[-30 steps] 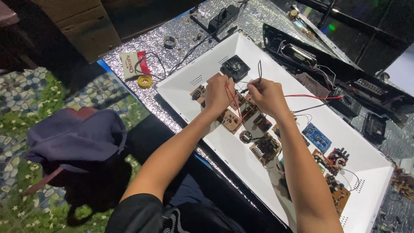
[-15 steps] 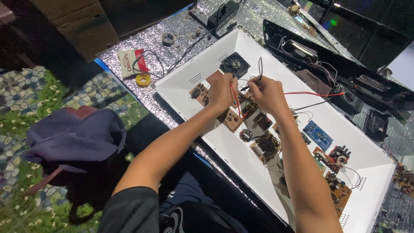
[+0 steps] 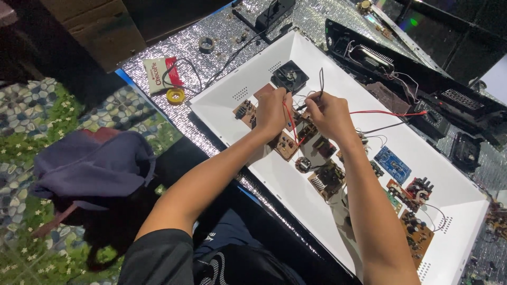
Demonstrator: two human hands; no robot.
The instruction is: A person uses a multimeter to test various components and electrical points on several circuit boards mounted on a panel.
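Observation:
A white panel lies flat on the foil-covered surface and carries several small circuit boards, a black fan and loose wires. My left hand is closed around a thin red wire above a brown circuit board. Close beside it, my right hand pinches black wires that loop upward. A longer red wire runs from my right hand off to the right. The fingertips of both hands nearly meet over the boards.
A blue board and further brown boards sit toward the panel's right end. A black speaker housing lies behind it. A white and red packet, a yellow tape roll and a purple cloth are at left.
Both hands stay together over the same boards with the wires in them. The view has shifted slightly. No object has clearly moved.

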